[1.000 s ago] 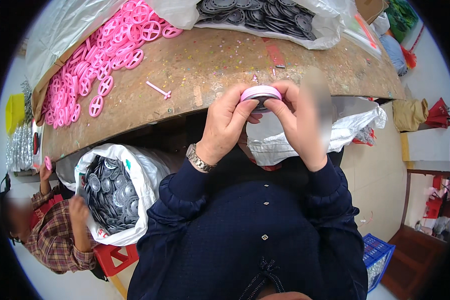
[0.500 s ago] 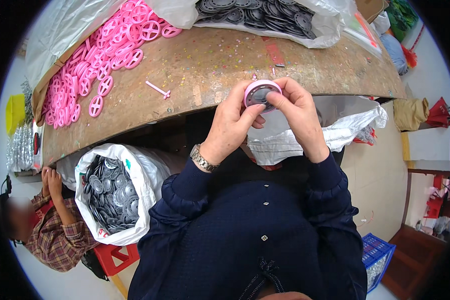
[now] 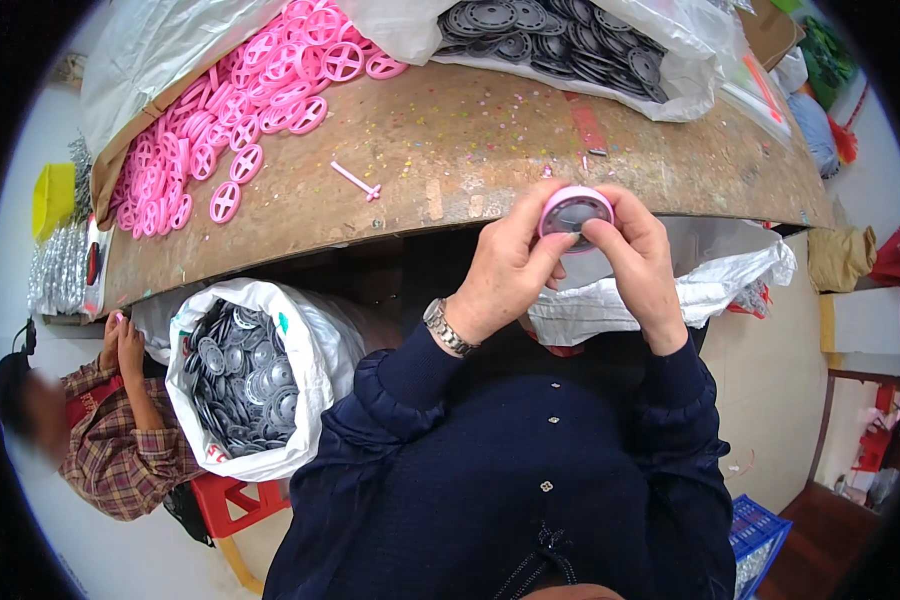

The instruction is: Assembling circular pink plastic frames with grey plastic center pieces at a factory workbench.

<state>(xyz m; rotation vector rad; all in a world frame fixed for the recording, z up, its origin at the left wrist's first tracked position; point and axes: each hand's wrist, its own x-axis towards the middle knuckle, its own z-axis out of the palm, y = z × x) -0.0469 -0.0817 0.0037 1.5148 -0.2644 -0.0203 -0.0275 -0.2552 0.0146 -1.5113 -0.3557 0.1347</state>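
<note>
Pink-rimmed grey wheel [image 3: 576, 212] is at the front edge of the workbench [image 3: 490, 165], pinched between your left hand [image 3: 500, 265] and right hand [image 3: 644, 264], thumbs on its face. Uneven thumb pressure could skew it; a loosened finger could drop it toward the white sack [image 3: 660, 297].

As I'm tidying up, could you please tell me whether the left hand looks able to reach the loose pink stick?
Probably yes: nothing seems to stand between the left hand and the pink stick, though that hand is busy gripping the pink-rimmed disc together with the right hand.
</note>
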